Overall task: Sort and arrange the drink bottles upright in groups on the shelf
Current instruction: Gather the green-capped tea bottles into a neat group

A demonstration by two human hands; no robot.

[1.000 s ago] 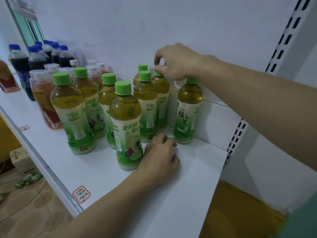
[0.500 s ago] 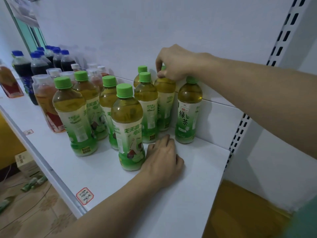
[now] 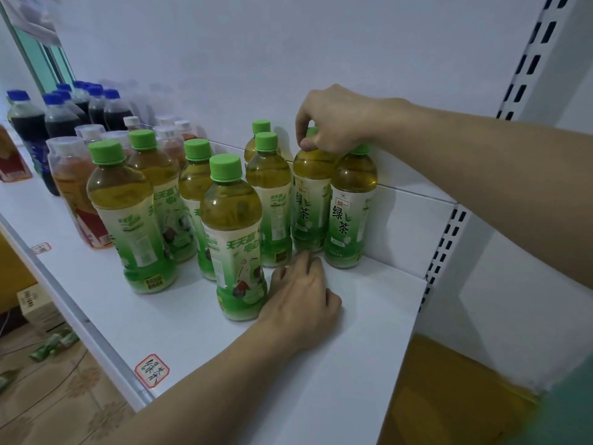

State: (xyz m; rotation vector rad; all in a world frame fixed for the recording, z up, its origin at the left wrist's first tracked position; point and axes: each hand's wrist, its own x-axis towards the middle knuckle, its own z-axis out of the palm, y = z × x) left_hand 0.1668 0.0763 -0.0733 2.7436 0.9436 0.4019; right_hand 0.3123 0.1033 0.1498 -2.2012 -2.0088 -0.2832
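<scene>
Here, two hands work a cluster of green tea bottles standing upright on a white shelf (image 3: 369,332).

The right hand (image 3: 337,118), at upper centre of the frame, curls its fingers around the green cap of a green tea bottle (image 3: 311,200) in the back row, which stands just beside another green tea bottle (image 3: 351,213) near the white back panel (image 3: 414,226). The left hand (image 3: 300,298), lower centre, rests on the shelf with loosely bent fingers, touching the base of the front green tea bottle (image 3: 232,239) and holding nothing. More green-capped bottles stand left of these. In the upper left are reddish tea bottles (image 3: 75,184) with clear caps and dark cola bottles (image 3: 29,123) with blue caps. A red-bordered label (image 3: 151,370) is stuck near the shelf's front edge.
</scene>
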